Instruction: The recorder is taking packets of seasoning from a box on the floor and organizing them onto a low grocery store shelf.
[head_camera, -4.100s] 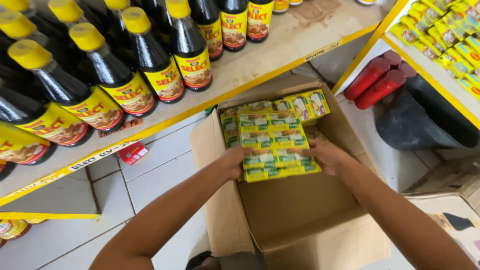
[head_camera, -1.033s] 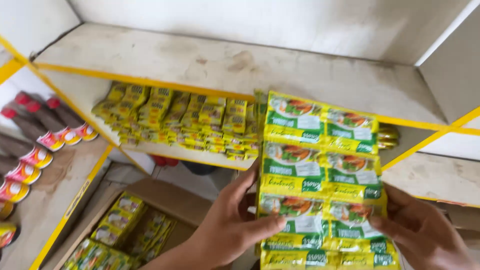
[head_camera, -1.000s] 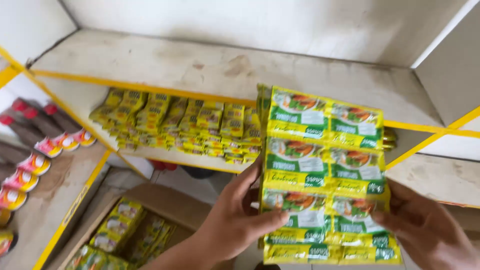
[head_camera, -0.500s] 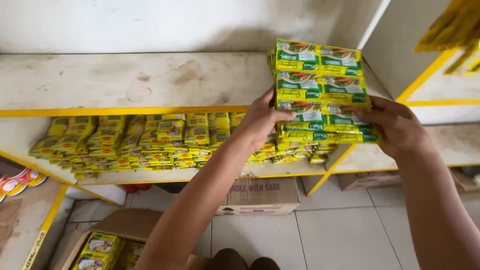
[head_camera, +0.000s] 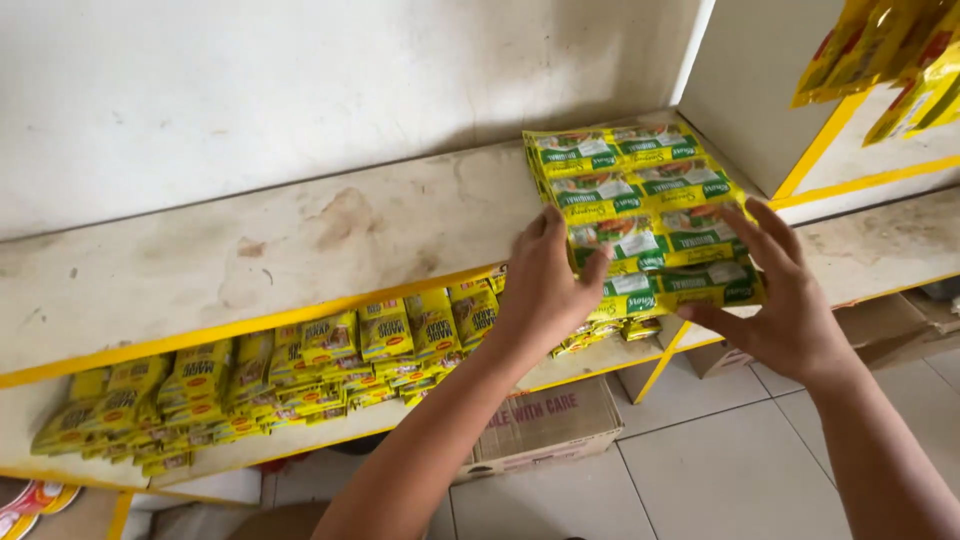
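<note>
Between the left hand (head_camera: 545, 290) and right hand (head_camera: 785, 300), a stack of yellow-green sachets (head_camera: 640, 210) is gripped, fingers closed around its sides. Half a second earlier raised, it is now lowered onto the shelf (head_camera: 300, 250), its near edge overhanging.

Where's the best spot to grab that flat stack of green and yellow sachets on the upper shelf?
Probably by its two long side edges, from the near end: the sachet stack lies flat, overhanging the shelf edge, as the left hand and right hand clasp it.
</note>
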